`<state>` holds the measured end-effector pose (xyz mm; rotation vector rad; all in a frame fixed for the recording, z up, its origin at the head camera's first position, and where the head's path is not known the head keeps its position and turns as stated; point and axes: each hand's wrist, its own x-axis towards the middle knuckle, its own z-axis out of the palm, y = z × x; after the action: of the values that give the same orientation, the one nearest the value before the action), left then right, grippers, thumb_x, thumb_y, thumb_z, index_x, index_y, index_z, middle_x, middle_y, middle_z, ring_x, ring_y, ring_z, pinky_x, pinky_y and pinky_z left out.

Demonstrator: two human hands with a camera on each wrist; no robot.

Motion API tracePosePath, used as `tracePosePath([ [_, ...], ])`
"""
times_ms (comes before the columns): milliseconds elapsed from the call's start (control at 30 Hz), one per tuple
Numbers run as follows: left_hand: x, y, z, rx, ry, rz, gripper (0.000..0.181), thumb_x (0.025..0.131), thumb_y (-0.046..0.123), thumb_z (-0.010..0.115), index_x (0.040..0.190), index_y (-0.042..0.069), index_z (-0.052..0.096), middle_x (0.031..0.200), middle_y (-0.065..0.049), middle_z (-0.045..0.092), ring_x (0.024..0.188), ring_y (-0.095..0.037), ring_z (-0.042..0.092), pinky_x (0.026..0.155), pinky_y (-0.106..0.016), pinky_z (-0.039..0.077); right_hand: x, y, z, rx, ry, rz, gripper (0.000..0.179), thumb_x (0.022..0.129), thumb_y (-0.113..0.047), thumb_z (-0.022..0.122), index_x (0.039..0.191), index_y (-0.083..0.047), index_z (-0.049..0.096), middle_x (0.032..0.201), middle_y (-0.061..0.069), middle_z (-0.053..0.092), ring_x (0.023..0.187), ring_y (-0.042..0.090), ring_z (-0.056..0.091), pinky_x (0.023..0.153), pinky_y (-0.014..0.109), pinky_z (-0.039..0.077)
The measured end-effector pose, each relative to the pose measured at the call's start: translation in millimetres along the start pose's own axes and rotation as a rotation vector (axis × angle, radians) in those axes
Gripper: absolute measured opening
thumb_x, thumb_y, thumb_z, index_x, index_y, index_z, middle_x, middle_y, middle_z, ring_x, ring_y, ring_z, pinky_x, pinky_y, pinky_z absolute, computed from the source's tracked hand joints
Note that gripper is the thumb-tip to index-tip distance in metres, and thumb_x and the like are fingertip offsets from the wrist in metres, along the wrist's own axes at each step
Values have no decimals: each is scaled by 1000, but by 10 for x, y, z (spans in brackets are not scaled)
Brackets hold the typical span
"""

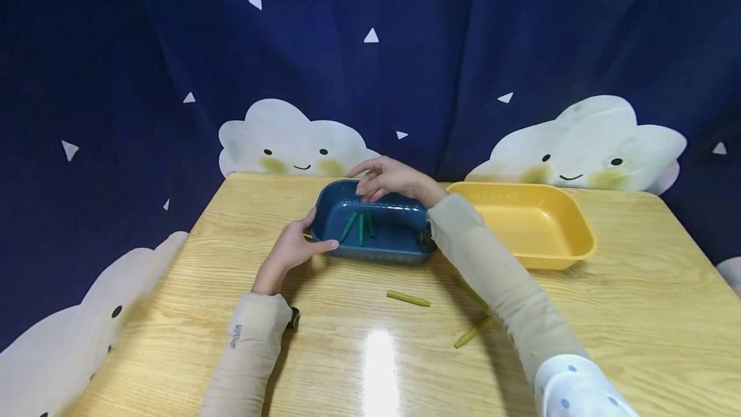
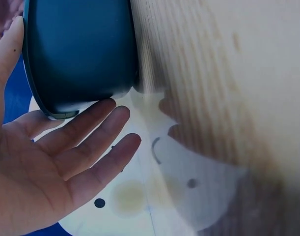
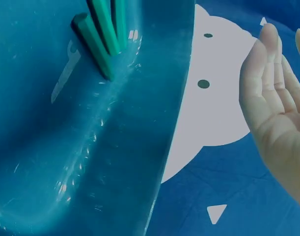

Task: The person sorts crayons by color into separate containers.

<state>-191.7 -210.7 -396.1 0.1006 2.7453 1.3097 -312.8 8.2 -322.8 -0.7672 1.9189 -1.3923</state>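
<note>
A dark blue plastic bin (image 1: 393, 251) stands near the back of the table, with three green crayon-like sticks (image 1: 361, 229) lying inside toward its left end. My left hand (image 1: 289, 250) rests against the bin's left end, thumb along the near rim. In the left wrist view, the fingers of that hand (image 2: 66, 157) are spread and fairly straight, some touching the outside wall. Above the bin's far rim hovers my right hand (image 1: 390, 179), fingers loosely bent and nothing in them. In the right wrist view, the sticks (image 3: 103, 34) look faceted, and the right hand (image 3: 277, 103) is beyond the rim.
A yellow bin (image 1: 521, 230) stands to the right of the blue one, partly behind my right forearm. Nearer me on the table (image 1: 324, 365) lies a yellow stick (image 1: 408, 298). Another yellow stick (image 1: 471, 333) lies partly under the right sleeve. A dark blue curtain (image 1: 405, 82) with clouds hangs behind.
</note>
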Motion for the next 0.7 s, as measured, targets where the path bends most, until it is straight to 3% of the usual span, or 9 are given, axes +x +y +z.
tracePosePath([
  [133,-4,15,-6,4,-1,8,91,77,30,74,142,-4,19,128,-25,47,93,-26,59,81,-37,47,-68,-23,32,20,-16,-9,48,86,2,58,131,8,41,87,10,65,81,29,64,76,37,51],
  [300,-20,31,-1,13,-6,8,91,77,30,73,142,-5,19,128,-26,47,96,-28,58,83,-39,47,-195,-45,92,27,-37,-49,46,86,2,58,129,7,44,87,11,65,77,23,64,76,37,51],
  [700,-27,31,-22,75,-9,18,93,77,34,73,141,-5,20,126,-26,48,93,-27,58,79,-37,48,-616,-30,208,3,-92,-150,43,87,2,55,128,10,43,87,9,64,78,21,63,77,40,50],
])
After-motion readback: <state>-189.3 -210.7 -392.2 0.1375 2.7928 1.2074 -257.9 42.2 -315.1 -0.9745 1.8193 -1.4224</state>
